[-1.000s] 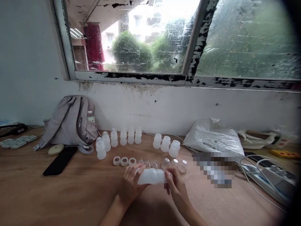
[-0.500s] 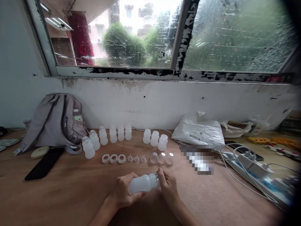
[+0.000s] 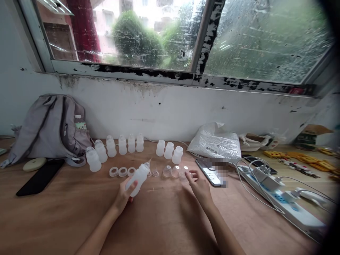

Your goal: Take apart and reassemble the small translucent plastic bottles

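Observation:
My left hand (image 3: 124, 194) is wrapped round a frosted bottle (image 3: 138, 180), tilted up to the right, with a clear nipple on its top. My right hand (image 3: 198, 184) has its fingers apart over the rightmost of three clear domed caps (image 3: 167, 171); whether it touches the cap is unclear. White rings (image 3: 114, 172) lie in a row on the left, and small clear nipples (image 3: 155, 172) sit between rings and caps, partly hidden by the bottle. Behind stand three open bottles (image 3: 169, 151) and several capped bottles (image 3: 122, 145).
A grey backpack (image 3: 53, 129) leans at the left by a black phone (image 3: 39, 179) and a round cream object (image 3: 34, 164). On the right are a silver bag (image 3: 216, 143), another phone (image 3: 211, 173), and a power strip (image 3: 292, 209) with cables. The wooden table (image 3: 148, 226) stretches before me.
My right hand has left the held bottle and moved right to the caps, its fingers now apart. My left hand has tilted the bottle more upright and shifted it left. The view has shifted too.

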Tool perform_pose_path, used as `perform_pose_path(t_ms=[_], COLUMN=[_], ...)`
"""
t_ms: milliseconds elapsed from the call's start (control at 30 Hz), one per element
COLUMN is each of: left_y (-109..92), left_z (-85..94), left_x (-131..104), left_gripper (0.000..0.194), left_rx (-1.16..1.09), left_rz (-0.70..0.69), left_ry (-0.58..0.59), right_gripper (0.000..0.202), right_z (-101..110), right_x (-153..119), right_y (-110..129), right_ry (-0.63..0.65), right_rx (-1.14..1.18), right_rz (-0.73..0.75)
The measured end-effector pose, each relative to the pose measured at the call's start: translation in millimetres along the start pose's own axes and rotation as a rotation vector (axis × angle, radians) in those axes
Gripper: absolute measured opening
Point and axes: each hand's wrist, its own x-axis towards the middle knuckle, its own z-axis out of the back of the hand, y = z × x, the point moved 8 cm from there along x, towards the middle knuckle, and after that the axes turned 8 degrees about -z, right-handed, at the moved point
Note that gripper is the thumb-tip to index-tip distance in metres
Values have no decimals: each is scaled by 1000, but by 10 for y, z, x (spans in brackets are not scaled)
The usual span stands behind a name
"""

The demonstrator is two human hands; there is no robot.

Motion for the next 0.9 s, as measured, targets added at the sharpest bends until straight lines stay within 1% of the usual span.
perform_pose_path(t_ms=[67, 167, 300, 433, 533, 600, 667, 700, 733, 767, 833, 867, 900], left_y=[42, 126, 130, 66, 65, 71, 51, 30, 4, -22, -63, -78, -90], left_z=[56, 111, 147, 121, 84, 59, 24, 4, -18, -42, -97, -127, -163], left_x=[7, 21, 31, 14, -1, -11, -21, -28, -37, -48, -73, -85, -97], left_gripper=[43, 47, 41, 35, 35, 36, 35, 34, 34, 34, 37, 38, 40], left_rx=[-87, -236, -357, -425, -510, -551, -558, -554, -548, -536, -470, -403, -312], left_rz=[16, 46, 68, 127, 183, 199, 179, 157, 130, 104, 53, 25, -7], left_ry=[-80, -168, -224, -192, -168, -161, -143, -132, -121, -107, -69, -41, -3], right_gripper=[32, 30, 29, 34, 37, 37, 34, 33, 31, 30, 32, 36, 40], right_z=[-38, -74, -56, -42, -40, 9, 60, 49, -11, -123, -440, -585, -709], right_x=[5, -24, -40, -26, -16, -34, -104, -154, -207, -271, -484, -612, -733], right_y=[-38, -77, -94, -119, -127, -28, 134, 212, 272, 319, 440, 489, 518], right_ry=[32, 58, 34, 9, 3, -63, -130, -115, -46, 77, 408, 548, 654], right_rx=[-104, -240, -307, -263, -239, -190, -61, 32, 131, 233, 414, 502, 587], right_rz=[7, -13, -38, -29, -27, 41, 136, 164, 156, 116, 32, -25, -96])
